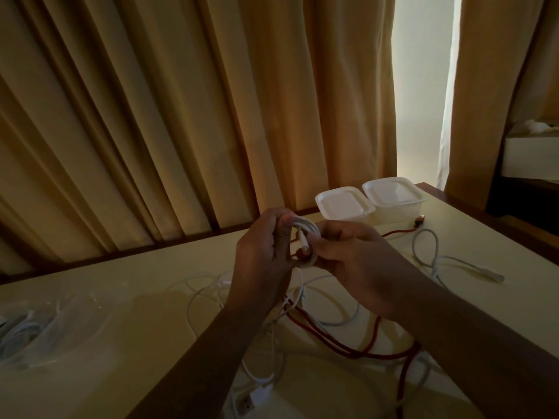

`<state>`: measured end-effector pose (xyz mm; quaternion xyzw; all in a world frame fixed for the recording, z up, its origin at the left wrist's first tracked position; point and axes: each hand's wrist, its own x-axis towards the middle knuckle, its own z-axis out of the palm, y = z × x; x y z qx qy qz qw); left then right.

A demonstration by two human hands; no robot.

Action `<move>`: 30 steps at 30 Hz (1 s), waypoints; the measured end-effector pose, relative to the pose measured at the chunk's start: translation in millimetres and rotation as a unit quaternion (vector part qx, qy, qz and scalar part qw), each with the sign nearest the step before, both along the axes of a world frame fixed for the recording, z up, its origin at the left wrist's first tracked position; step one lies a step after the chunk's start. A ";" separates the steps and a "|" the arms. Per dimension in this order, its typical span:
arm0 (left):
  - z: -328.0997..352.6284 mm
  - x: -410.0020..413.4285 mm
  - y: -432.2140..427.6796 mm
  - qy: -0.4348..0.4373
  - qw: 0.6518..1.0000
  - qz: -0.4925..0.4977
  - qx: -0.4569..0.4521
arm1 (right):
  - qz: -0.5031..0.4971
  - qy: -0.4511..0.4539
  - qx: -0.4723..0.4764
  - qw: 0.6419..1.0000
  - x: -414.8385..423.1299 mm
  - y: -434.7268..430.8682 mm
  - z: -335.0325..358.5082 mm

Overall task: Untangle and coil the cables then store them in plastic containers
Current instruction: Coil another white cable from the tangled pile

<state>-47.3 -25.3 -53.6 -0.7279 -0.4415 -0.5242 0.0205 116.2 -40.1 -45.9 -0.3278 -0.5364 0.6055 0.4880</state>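
Coiling step in hand: left hand (262, 252) and right hand (352, 255) both grip the white coil (307, 226) near the lidded containers (341, 204). Next move likely needs a lid opened.

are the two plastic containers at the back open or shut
Shut. A white lid sits flat on the left container, another on the right container.

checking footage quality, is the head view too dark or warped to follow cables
Head view: dim, backlit by a blown-out gap between tan curtains; left hand and right hand shadowed, but the coiled white cable they hold reads clearly; wide-angle distortion slants the curtain folds; the clear plastic container lower left is soft.
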 end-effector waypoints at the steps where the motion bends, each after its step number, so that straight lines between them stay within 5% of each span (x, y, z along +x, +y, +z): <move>1: -0.1 -0.2 -0.6 -0.006 1.000 -0.008 -0.021 | 0.019 0.032 -0.022 0.999 -0.7 0.4 -0.8; 6: 1.2 1.7 -5.1 -0.017 0.998 -0.016 -0.062 | 0.093 0.096 -0.075 0.988 2.8 4.5 -2.7; 11: 1.1 4.1 -6.9 -0.010 0.998 -0.008 -0.063 | -0.026 -0.106 0.066 0.992 0.2 -1.3 4.0; 15: -0.6 1.8 -5.6 0.028 1.000 0.007 -0.006 | -0.169 -0.316 0.226 0.906 1.7 -6.4 3.8; 22: 1.2 -1.3 -3.9 -0.009 0.998 0.027 -0.049 | -0.238 -0.396 0.437 0.771 2.1 -0.9 -8.4; 30: 1.1 -5.4 -0.1 -0.033 0.994 0.008 -0.103 | -0.270 -0.384 0.363 0.805 17.8 11.1 -6.0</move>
